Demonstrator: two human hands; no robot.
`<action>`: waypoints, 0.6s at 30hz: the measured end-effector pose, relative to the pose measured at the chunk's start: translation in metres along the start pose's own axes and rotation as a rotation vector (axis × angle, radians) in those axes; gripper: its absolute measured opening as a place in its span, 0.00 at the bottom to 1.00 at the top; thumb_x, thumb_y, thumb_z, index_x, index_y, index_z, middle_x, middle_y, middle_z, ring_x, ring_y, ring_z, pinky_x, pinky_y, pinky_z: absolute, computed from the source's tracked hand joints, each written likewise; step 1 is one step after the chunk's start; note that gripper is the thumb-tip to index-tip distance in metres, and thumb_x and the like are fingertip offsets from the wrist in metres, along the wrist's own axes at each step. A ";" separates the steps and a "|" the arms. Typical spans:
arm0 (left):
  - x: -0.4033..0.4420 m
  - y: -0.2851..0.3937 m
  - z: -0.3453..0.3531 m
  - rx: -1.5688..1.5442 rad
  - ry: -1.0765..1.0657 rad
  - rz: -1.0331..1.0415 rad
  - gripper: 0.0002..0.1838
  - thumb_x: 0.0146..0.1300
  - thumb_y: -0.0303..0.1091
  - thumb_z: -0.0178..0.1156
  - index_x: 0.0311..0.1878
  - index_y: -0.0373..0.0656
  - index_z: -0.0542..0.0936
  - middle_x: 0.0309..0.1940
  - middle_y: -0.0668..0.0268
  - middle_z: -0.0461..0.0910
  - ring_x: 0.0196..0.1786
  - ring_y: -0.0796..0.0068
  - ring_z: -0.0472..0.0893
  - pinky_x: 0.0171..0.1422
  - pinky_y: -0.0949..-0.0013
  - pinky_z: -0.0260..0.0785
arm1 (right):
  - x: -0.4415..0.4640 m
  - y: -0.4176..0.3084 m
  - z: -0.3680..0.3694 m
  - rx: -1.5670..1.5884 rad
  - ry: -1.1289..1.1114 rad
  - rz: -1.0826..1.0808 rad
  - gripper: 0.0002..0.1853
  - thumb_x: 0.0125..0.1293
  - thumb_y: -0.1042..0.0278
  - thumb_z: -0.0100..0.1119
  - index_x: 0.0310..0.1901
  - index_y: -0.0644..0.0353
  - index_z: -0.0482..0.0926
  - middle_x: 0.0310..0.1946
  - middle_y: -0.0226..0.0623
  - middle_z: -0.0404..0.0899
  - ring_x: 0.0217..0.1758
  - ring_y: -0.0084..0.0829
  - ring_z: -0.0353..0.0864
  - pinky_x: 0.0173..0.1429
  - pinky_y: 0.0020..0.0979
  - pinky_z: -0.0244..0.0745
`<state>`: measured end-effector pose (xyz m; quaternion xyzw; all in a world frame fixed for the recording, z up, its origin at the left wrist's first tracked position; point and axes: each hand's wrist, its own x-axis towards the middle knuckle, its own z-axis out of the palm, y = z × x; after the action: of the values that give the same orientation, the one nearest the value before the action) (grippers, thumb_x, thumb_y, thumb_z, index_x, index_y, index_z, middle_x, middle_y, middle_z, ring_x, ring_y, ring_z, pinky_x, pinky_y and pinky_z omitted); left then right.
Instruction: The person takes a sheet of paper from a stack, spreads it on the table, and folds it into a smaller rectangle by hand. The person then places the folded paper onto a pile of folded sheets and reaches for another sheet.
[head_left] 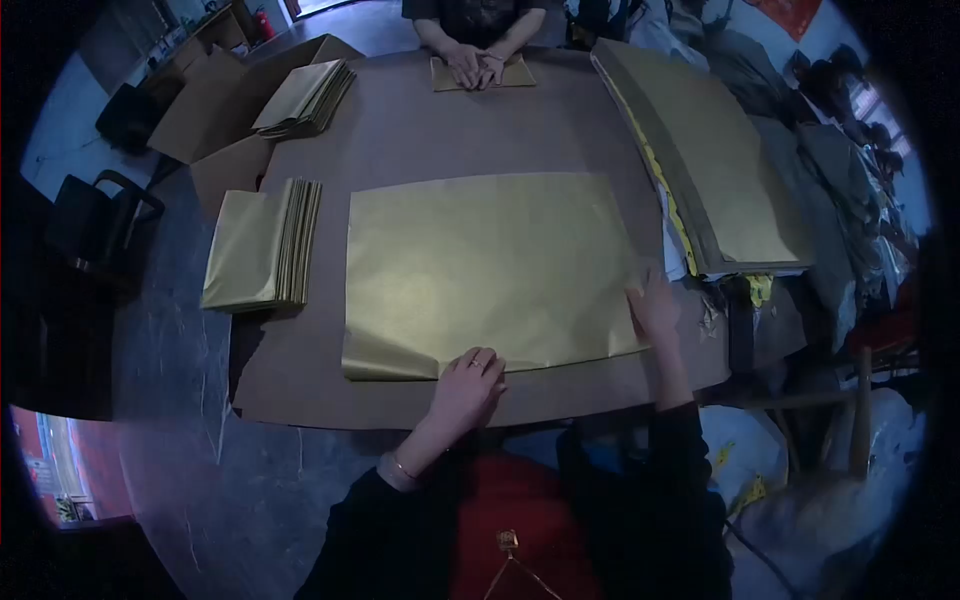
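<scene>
A large gold paper sheet (480, 270) lies on the brown-covered table (450, 140) before me. My left hand (470, 384) is closed on its near edge, fingers curled over the paper. To the left of that hand, the near edge is turned up in a narrow fold. At the sheet's right edge is my right hand (656, 308), slightly blurred, thumb apart and fingers stretched along the paper.
Folded gold paper stands in a stack (262, 248) at left, with another stack (305, 97) behind it near an open cardboard box (215, 105). A thick pile of gold sheets (710, 150) lies at right. Across the table, a co-worker's hands (475, 66) press a smaller gold piece (515, 75).
</scene>
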<state>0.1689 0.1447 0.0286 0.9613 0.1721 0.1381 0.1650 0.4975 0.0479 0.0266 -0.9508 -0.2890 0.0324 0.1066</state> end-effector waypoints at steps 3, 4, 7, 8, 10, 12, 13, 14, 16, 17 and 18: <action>0.000 -0.001 0.001 -0.059 -0.005 -0.036 0.22 0.51 0.36 0.63 0.49 0.43 0.73 0.46 0.62 0.70 0.54 0.61 0.72 0.52 0.60 0.70 | -0.006 -0.008 -0.002 0.012 0.092 -0.082 0.30 0.56 0.57 0.58 0.59 0.57 0.62 0.52 0.48 0.69 0.53 0.48 0.72 0.50 0.47 0.71; 0.001 0.001 0.000 -0.057 -0.006 -0.031 0.22 0.51 0.36 0.63 0.49 0.43 0.73 0.46 0.62 0.70 0.54 0.61 0.72 0.52 0.60 0.70 | -0.009 -0.009 -0.001 -0.003 0.143 -0.160 0.32 0.57 0.58 0.58 0.62 0.56 0.61 0.54 0.48 0.67 0.54 0.47 0.72 0.49 0.47 0.72; 0.001 0.002 -0.001 -0.061 -0.021 -0.059 0.21 0.50 0.37 0.64 0.48 0.43 0.74 0.46 0.62 0.70 0.53 0.62 0.72 0.51 0.61 0.70 | -0.026 -0.018 0.001 0.020 0.297 -0.313 0.23 0.60 0.65 0.55 0.57 0.58 0.66 0.52 0.47 0.68 0.50 0.47 0.72 0.51 0.45 0.69; 0.001 0.002 0.001 -0.045 0.013 -0.055 0.20 0.50 0.36 0.64 0.48 0.43 0.74 0.45 0.63 0.71 0.53 0.62 0.72 0.51 0.61 0.70 | -0.033 -0.022 0.003 0.096 0.299 -0.364 0.21 0.61 0.67 0.54 0.56 0.59 0.68 0.51 0.47 0.70 0.50 0.48 0.72 0.52 0.45 0.68; 0.000 0.002 0.001 -0.045 0.040 -0.057 0.18 0.51 0.36 0.62 0.47 0.43 0.74 0.45 0.63 0.71 0.53 0.63 0.72 0.51 0.61 0.70 | -0.056 -0.043 -0.001 0.224 0.251 -0.450 0.17 0.62 0.71 0.53 0.53 0.61 0.72 0.48 0.48 0.72 0.51 0.49 0.72 0.52 0.44 0.68; 0.001 0.003 -0.001 -0.047 0.049 -0.054 0.18 0.52 0.35 0.62 0.47 0.43 0.75 0.45 0.62 0.71 0.52 0.61 0.73 0.49 0.61 0.70 | -0.075 -0.059 0.009 0.509 0.248 -0.594 0.15 0.62 0.73 0.52 0.51 0.62 0.73 0.48 0.49 0.74 0.52 0.50 0.72 0.54 0.44 0.68; 0.002 0.004 -0.001 -0.050 0.062 -0.046 0.18 0.53 0.35 0.62 0.48 0.42 0.75 0.46 0.62 0.72 0.51 0.60 0.74 0.48 0.61 0.71 | -0.084 -0.069 0.010 0.511 0.241 -0.595 0.15 0.62 0.73 0.52 0.51 0.62 0.73 0.48 0.49 0.74 0.52 0.50 0.72 0.54 0.44 0.68; 0.002 0.003 -0.001 -0.049 0.059 -0.051 0.18 0.53 0.35 0.62 0.48 0.42 0.75 0.46 0.62 0.72 0.51 0.60 0.74 0.48 0.61 0.71 | -0.094 -0.079 0.008 0.549 0.131 -0.592 0.15 0.63 0.73 0.52 0.52 0.63 0.73 0.52 0.49 0.72 0.55 0.49 0.71 0.57 0.42 0.67; 0.000 0.003 0.001 -0.010 0.071 -0.035 0.19 0.53 0.34 0.62 0.49 0.42 0.75 0.47 0.60 0.72 0.52 0.59 0.73 0.51 0.61 0.70 | -0.105 -0.091 0.013 0.587 0.013 -0.592 0.15 0.63 0.74 0.52 0.52 0.64 0.72 0.55 0.48 0.71 0.58 0.49 0.69 0.61 0.40 0.66; 0.000 0.003 0.002 -0.007 0.071 -0.040 0.19 0.53 0.34 0.62 0.49 0.42 0.75 0.47 0.60 0.72 0.52 0.59 0.73 0.51 0.61 0.70 | -0.108 -0.095 0.021 0.553 0.057 -0.636 0.15 0.63 0.74 0.52 0.52 0.64 0.72 0.55 0.49 0.71 0.58 0.49 0.69 0.61 0.41 0.65; -0.002 0.003 0.004 -0.005 0.085 -0.030 0.19 0.53 0.34 0.62 0.49 0.42 0.75 0.48 0.60 0.72 0.53 0.59 0.73 0.52 0.60 0.70 | -0.109 -0.098 0.029 0.518 0.100 -0.681 0.15 0.62 0.74 0.53 0.52 0.64 0.73 0.54 0.49 0.71 0.57 0.49 0.70 0.61 0.42 0.65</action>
<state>0.1694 0.1407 0.0257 0.9515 0.1932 0.1766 0.1619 0.3503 0.0715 0.0204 -0.7434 -0.5630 0.0209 0.3604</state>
